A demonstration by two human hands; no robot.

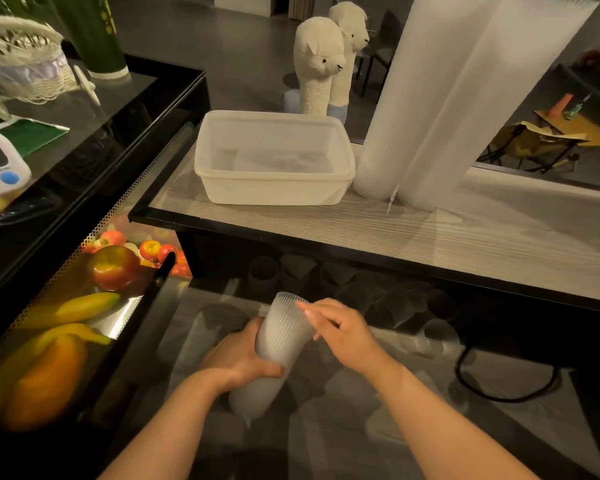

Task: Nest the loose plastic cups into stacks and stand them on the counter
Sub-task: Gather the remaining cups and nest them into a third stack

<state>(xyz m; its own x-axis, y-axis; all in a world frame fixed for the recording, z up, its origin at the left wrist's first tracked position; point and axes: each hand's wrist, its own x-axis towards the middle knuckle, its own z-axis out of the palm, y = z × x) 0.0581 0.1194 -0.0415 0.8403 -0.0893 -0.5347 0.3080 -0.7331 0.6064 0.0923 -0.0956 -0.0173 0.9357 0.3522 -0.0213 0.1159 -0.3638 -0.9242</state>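
Below the bench point(430, 244), the left hand point(243, 358) grips a cup stack point(281, 337); the right hand point(343, 327), fingers loosely curled, touches the stack's rim.

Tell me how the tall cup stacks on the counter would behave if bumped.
The two tall cup stacks look top-heavy on narrow bases, so probably tippy. Being thin translucent plastic, they are likely light and may slide on the smooth counter.
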